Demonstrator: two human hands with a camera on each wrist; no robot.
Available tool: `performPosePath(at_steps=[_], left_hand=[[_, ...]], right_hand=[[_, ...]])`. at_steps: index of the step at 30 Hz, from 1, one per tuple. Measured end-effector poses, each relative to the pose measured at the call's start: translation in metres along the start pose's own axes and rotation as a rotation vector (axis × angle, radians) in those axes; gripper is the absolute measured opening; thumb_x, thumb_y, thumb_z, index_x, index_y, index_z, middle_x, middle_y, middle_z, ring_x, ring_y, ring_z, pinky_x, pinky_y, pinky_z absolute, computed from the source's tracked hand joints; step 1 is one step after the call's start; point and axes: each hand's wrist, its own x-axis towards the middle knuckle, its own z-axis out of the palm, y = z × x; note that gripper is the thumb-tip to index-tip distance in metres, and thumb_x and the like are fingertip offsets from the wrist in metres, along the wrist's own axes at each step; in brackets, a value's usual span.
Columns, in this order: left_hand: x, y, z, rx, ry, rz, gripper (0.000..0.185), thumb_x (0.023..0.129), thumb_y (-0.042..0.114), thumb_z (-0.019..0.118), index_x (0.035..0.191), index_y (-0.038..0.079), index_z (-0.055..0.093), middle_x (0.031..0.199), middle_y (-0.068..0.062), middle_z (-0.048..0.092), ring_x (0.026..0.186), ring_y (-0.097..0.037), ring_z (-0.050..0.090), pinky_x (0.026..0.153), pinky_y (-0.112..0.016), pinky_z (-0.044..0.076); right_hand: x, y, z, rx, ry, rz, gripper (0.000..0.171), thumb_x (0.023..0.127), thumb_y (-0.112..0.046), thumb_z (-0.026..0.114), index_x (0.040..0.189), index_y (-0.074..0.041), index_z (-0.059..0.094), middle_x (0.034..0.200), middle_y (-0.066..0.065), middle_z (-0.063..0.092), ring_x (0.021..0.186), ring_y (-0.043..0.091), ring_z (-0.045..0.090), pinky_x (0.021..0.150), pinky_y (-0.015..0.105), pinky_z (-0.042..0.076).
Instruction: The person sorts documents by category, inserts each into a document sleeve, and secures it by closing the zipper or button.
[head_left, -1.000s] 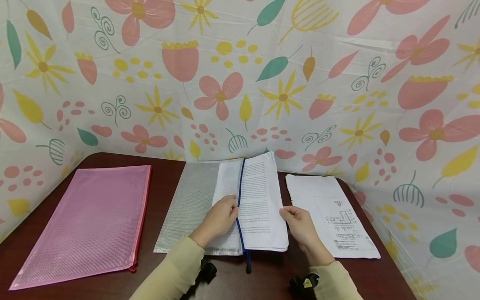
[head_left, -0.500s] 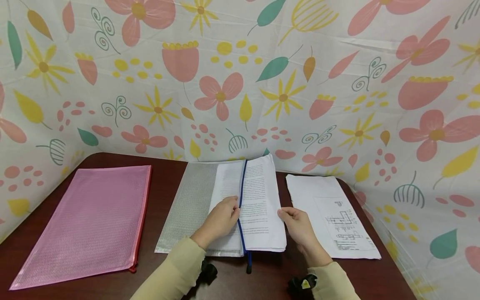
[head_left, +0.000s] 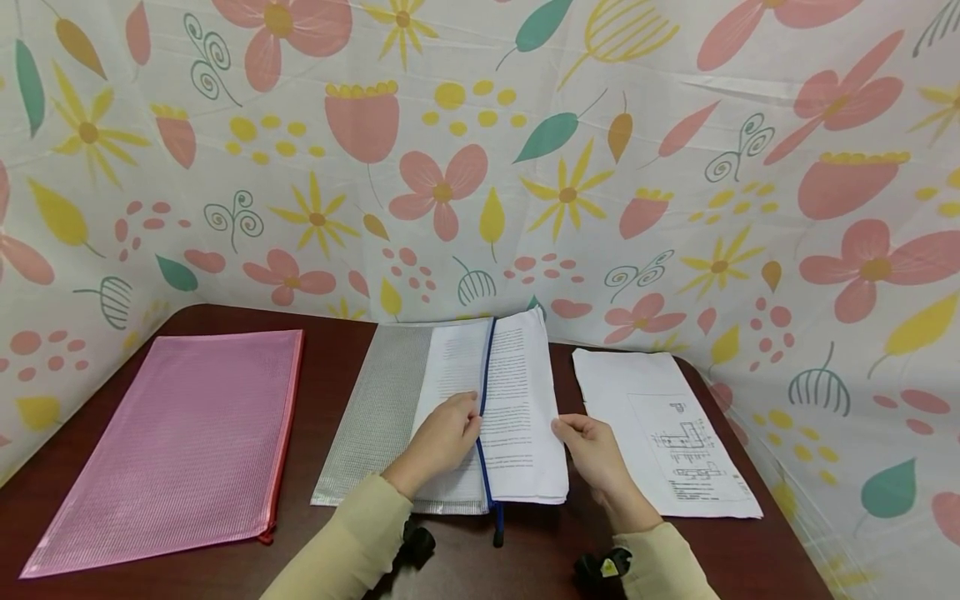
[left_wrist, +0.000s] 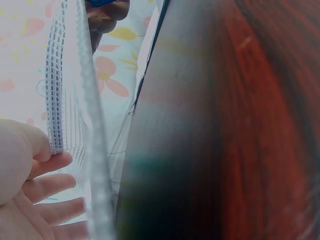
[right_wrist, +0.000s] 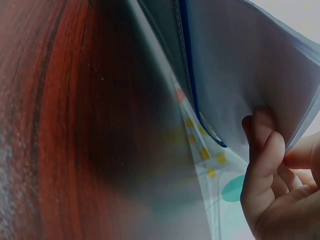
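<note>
A clear mesh zip pouch with a blue zip edge lies in the middle of the table. A stack of printed paper is partly inside it; the right part sticks out past the blue edge. My left hand pinches the pouch's opening edge between thumb and index finger, its other fingers spread below the mesh in the left wrist view. My right hand pinches the stack's right edge, thumb on top and fingers curled underneath, as the right wrist view shows. The sheets bow slightly upward there.
A pink mesh zip pouch with a red zip lies flat on the left of the dark wooden table. To the right lies another paper stack with a technical drawing. A flower-printed cloth hangs behind the table.
The paper stack has slid a little left, deeper into the clear pouch, with my right hand moving along. The pouch's edge and my left hand have shifted very slightly right.
</note>
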Motion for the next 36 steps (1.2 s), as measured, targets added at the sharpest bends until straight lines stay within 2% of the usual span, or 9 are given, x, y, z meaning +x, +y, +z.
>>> performPosePath(at_steps=[6, 16, 27, 36], left_hand=[[0.0002, -0.0002, 0.0010, -0.001, 0.001, 0.001, 0.023, 0.094, 0.012, 0.051, 0.071, 0.010, 0.052, 0.130, -0.018, 0.057, 0.119, -0.029, 0.056, 0.077, -0.032, 0.046], [0.0005, 0.0002, 0.0009, 0.003, 0.014, 0.008, 0.022, 0.094, 0.011, 0.051, 0.072, 0.010, 0.052, 0.129, -0.018, 0.058, 0.118, -0.028, 0.056, 0.081, -0.034, 0.046], [-0.0003, -0.0002, 0.0010, -0.009, 0.018, 0.020, 0.021, 0.093, 0.010, 0.051, 0.072, 0.009, 0.052, 0.128, -0.020, 0.058, 0.118, -0.031, 0.056, 0.076, -0.033, 0.046], [0.0000, 0.0011, 0.0019, -0.005, 0.006, 0.019, 0.019, 0.093, 0.010, 0.052, 0.074, 0.009, 0.055, 0.128, -0.020, 0.058, 0.122, -0.033, 0.054, 0.081, -0.036, 0.047]], right_hand=[[-0.0003, -0.0018, 0.0022, 0.001, -0.001, 0.013, 0.027, 0.095, -0.012, 0.054, 0.110, 0.008, 0.063, 0.083, 0.011, 0.069, 0.062, 0.015, 0.064, 0.055, 0.034, 0.055], [0.0002, -0.0024, 0.0052, 0.000, -0.015, 0.019, 0.027, 0.094, -0.011, 0.053, 0.109, 0.008, 0.063, 0.080, 0.009, 0.069, 0.057, 0.014, 0.062, 0.049, 0.029, 0.051], [-0.0021, -0.0049, 0.0075, 0.001, -0.025, 0.020, 0.028, 0.094, -0.011, 0.054, 0.110, 0.010, 0.062, 0.077, 0.007, 0.068, 0.055, 0.011, 0.060, 0.047, 0.026, 0.049], [-0.0006, -0.0048, 0.0058, -0.002, -0.055, 0.024, 0.028, 0.093, -0.011, 0.055, 0.110, 0.010, 0.062, 0.078, 0.007, 0.069, 0.055, 0.012, 0.059, 0.045, 0.025, 0.048]])
